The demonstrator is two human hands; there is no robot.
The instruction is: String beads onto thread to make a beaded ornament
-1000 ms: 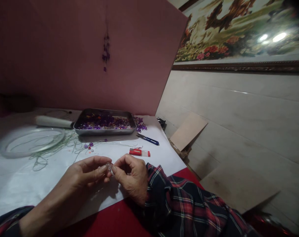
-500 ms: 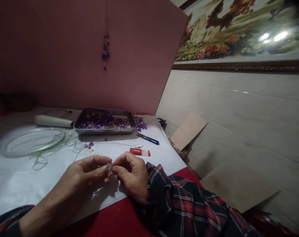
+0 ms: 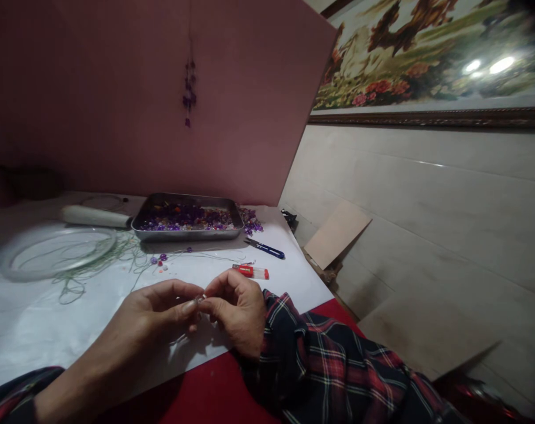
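Clear piece (image 3: 199,298): we find it between the fingertips of both hands, partly hidden by them.
Left hand (image 3: 155,309): we see thumb and forefinger pinching its left side.
Right hand (image 3: 239,312): we see thumb and forefinger pinching its right side.
Red lighter (image 3: 246,271): beyond the grip, rightward.
Metal tray (image 3: 192,235): farther beyond.

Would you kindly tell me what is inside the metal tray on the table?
The metal tray holds many small beads, mostly purple, with paler ones and a touch of orange. Anything beneath the top layer is covered and cannot be seen.
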